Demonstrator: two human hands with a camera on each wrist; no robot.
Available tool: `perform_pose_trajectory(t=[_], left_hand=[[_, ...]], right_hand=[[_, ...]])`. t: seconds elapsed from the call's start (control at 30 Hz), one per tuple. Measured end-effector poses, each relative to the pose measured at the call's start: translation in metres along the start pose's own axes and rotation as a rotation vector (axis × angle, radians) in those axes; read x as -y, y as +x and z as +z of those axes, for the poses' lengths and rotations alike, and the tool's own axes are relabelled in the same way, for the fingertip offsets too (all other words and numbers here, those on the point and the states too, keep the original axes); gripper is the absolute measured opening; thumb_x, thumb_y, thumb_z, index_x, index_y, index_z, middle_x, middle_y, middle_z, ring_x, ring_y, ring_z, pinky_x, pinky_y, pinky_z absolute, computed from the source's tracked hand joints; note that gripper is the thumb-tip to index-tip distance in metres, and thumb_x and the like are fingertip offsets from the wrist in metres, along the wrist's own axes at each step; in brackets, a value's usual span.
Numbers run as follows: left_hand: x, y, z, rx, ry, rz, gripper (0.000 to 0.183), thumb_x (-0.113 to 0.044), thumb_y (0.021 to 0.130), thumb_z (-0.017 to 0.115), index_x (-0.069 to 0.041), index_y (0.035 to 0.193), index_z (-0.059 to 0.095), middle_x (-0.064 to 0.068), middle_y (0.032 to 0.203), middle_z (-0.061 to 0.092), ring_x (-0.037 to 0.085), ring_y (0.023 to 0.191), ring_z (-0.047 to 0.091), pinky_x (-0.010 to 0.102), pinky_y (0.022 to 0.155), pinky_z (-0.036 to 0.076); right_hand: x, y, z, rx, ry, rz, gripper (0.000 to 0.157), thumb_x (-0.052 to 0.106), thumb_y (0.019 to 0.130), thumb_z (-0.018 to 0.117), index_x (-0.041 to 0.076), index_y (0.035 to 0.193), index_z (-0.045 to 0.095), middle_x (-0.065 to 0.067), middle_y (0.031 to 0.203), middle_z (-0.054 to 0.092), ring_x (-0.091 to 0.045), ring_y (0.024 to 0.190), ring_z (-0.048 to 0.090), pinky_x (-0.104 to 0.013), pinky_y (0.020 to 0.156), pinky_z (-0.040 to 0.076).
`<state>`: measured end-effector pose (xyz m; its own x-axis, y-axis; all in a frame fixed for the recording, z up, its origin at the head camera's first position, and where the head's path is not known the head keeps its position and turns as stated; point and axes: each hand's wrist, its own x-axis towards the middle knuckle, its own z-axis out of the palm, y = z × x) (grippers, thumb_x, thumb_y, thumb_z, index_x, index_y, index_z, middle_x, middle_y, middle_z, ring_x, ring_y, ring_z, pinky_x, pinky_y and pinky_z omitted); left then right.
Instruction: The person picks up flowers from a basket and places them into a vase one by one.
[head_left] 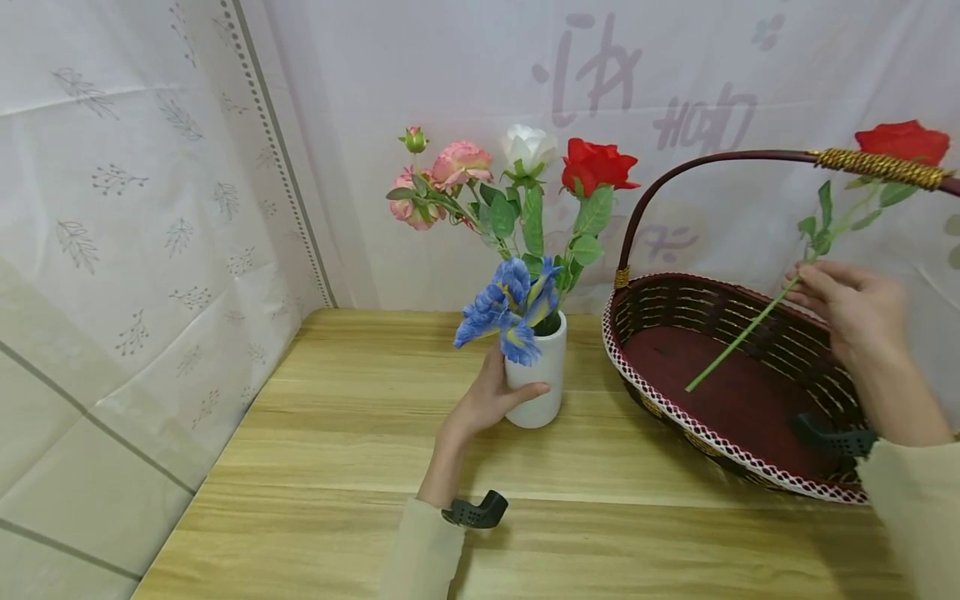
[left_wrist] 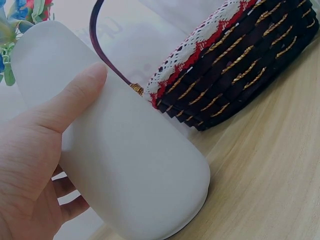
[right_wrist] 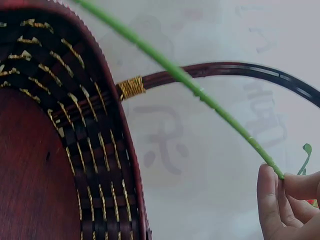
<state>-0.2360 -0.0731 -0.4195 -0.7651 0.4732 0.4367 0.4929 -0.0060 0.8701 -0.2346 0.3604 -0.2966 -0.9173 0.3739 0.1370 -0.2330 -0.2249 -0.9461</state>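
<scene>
A white vase (head_left: 542, 387) stands on the table, and my left hand (head_left: 491, 396) grips its left side, thumb across the front. In it are a blue iris (head_left: 510, 304), pink flowers (head_left: 461, 164), a white rose (head_left: 528, 148) and a red rose (head_left: 597, 165). My right hand (head_left: 862, 312) pinches the green stem (head_left: 738, 340) of another red rose (head_left: 903, 142) above the basket. The stem's lower end points down to the left; its bloom is partly behind the basket handle. In the right wrist view the fingertips (right_wrist: 270, 190) pinch the stem (right_wrist: 210, 102).
A dark woven basket (head_left: 720, 437) with white lace trim stands right of the vase. Its tall arched handle (head_left: 675, 177) rises between vase and right hand. Printed cloth (head_left: 450, 67) hangs behind the wooden table (head_left: 315, 467), with more cloth (head_left: 150, 208) along the left.
</scene>
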Motion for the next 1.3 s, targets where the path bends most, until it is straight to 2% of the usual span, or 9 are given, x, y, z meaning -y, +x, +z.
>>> perform_pose_trajectory(t=[0.27,0.33,0.47,0.57,0.7,0.83,1.07,1.3], left_hand=[[0.026,0.003,0.001,-0.012,0.037,0.015,0.092,-0.006,0.088,0.079,-0.032,0.156,0.023,-0.005,0.146,0.046,0.016,0.132,0.047,0.045,0.111,0.037],[0.029,0.002,0.000,-0.012,0.042,0.009,0.093,-0.012,0.089,0.079,-0.035,0.156,0.020,-0.006,0.147,0.044,0.016,0.134,0.046,0.045,0.112,0.036],[0.029,0.001,0.000,-0.012,0.047,0.003,0.093,-0.019,0.089,0.080,-0.038,0.156,0.018,-0.009,0.148,0.041,0.014,0.136,0.043,0.043,0.113,0.035],[0.016,0.001,0.000,-0.011,0.031,0.000,0.090,-0.011,0.089,0.079,-0.029,0.156,0.023,-0.005,0.146,0.045,0.016,0.133,0.046,0.043,0.112,0.036],[0.015,0.002,-0.001,-0.012,0.023,0.011,0.089,-0.001,0.087,0.078,-0.023,0.156,0.026,-0.002,0.144,0.048,0.018,0.131,0.049,0.044,0.110,0.038],[0.030,0.003,-0.001,-0.014,0.034,0.030,0.093,-0.005,0.087,0.079,-0.030,0.157,0.023,-0.004,0.147,0.045,0.018,0.133,0.047,0.045,0.111,0.037],[0.032,0.001,-0.001,-0.010,0.044,0.022,0.092,-0.028,0.090,0.080,-0.036,0.157,0.018,-0.007,0.150,0.040,0.016,0.136,0.043,0.045,0.113,0.034],[0.031,0.001,-0.001,-0.015,0.048,0.007,0.093,-0.027,0.090,0.080,-0.037,0.157,0.017,-0.007,0.151,0.039,0.015,0.137,0.042,0.046,0.113,0.034]], right_hand=[[0.004,-0.010,0.009,0.100,0.068,0.027,0.008,0.000,0.089,0.074,0.005,0.094,0.074,-0.006,0.082,0.076,-0.015,0.071,0.074,-0.024,0.063,0.059],[0.003,-0.013,0.012,0.118,0.083,0.022,0.010,-0.003,0.089,0.073,0.003,0.096,0.072,-0.008,0.083,0.076,-0.015,0.073,0.074,-0.025,0.064,0.059],[0.001,-0.019,0.018,0.148,0.105,0.002,0.011,-0.008,0.089,0.070,0.000,0.098,0.071,-0.010,0.084,0.075,-0.016,0.075,0.074,-0.026,0.065,0.059],[0.000,-0.023,0.024,0.163,0.088,-0.011,0.011,-0.006,0.089,0.071,0.000,0.098,0.072,-0.010,0.085,0.076,-0.017,0.074,0.074,-0.026,0.065,0.059],[-0.003,-0.029,0.030,0.195,0.049,-0.026,0.009,-0.003,0.091,0.071,0.000,0.099,0.074,-0.010,0.085,0.076,-0.018,0.074,0.074,-0.027,0.066,0.059],[-0.007,-0.034,0.036,0.216,0.030,-0.035,0.007,-0.001,0.092,0.071,-0.002,0.097,0.075,-0.010,0.084,0.076,-0.018,0.072,0.074,-0.027,0.065,0.059],[-0.014,-0.043,0.043,0.222,0.003,-0.049,0.007,0.002,0.093,0.071,0.001,0.095,0.077,-0.009,0.082,0.076,-0.018,0.070,0.074,-0.027,0.065,0.059],[-0.022,-0.054,0.049,0.232,-0.051,-0.066,0.008,0.005,0.095,0.070,0.002,0.096,0.077,-0.009,0.080,0.075,-0.018,0.067,0.073,-0.027,0.064,0.059]])
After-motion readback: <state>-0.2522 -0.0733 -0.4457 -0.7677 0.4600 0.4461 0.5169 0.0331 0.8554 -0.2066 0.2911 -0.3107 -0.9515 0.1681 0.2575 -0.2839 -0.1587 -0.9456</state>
